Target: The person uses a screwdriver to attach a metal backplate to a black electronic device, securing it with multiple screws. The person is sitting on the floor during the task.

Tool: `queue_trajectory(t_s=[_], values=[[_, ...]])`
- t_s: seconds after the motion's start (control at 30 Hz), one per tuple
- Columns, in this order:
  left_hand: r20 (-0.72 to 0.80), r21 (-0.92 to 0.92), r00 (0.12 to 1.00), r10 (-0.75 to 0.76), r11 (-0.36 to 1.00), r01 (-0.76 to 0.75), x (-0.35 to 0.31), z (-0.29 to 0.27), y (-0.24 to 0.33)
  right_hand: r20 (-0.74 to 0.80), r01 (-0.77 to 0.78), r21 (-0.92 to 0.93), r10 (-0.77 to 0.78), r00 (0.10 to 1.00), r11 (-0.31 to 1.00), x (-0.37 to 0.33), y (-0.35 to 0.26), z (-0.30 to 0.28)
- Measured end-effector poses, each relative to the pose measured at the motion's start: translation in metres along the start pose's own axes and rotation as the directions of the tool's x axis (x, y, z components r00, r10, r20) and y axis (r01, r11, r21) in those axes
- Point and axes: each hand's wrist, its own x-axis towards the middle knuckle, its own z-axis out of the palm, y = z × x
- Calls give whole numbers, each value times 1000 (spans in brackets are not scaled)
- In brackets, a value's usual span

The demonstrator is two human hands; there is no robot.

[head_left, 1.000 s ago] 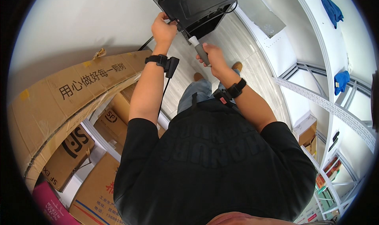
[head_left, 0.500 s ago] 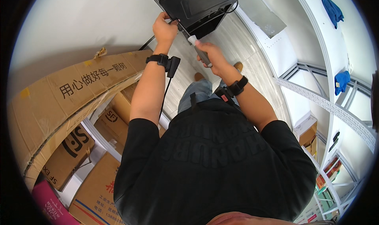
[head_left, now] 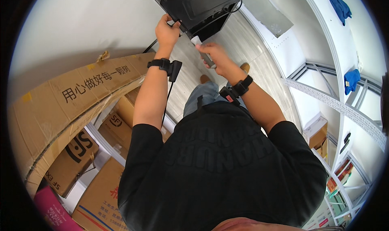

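A black boxy appliance (head_left: 202, 4) with a raised rounded rectangle on its face stands at the top. My left hand (head_left: 167, 33) is at its near left edge, thumb and fingers pinched together. What lies between those fingers is small and dark, and I cannot make it out. My right hand (head_left: 216, 57) is wrapped round a grey-handled tool (head_left: 208, 60) with a whitish front end. That end points up and left, close to the appliance's lower edge. The tool's exact kind is unclear. Each wrist wears a black strap with a small device.
A long cardboard piece (head_left: 52, 105) bends along the left, with boxes (head_left: 99, 194) on shelving below. White metal shelving (head_left: 316, 87) lines the right side. A blue cloth (head_left: 351, 82) hangs there. A black cable (head_left: 239, 7) loops off the appliance's right side.
My right hand and the tool have shifted slightly left. My left hand keeps its pinch at the appliance's edge. The whole view has moved a little.
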Motion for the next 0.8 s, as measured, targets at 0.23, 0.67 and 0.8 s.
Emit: queue_trajectory(t_s=[0.23, 0.67, 0.8], values=[[-31, 19, 998, 59, 998, -59, 0, 3, -3, 20, 46, 40, -47, 999, 998, 13, 13, -4], [-17, 40, 999, 42, 998, -42, -3, 2, 4, 43, 29, 105, -34, 999, 994, 7, 5, 0], [-39, 74, 998, 45, 996, -42, -4, 5, -2, 36, 38, 75, -41, 999, 996, 2, -2, -5]])
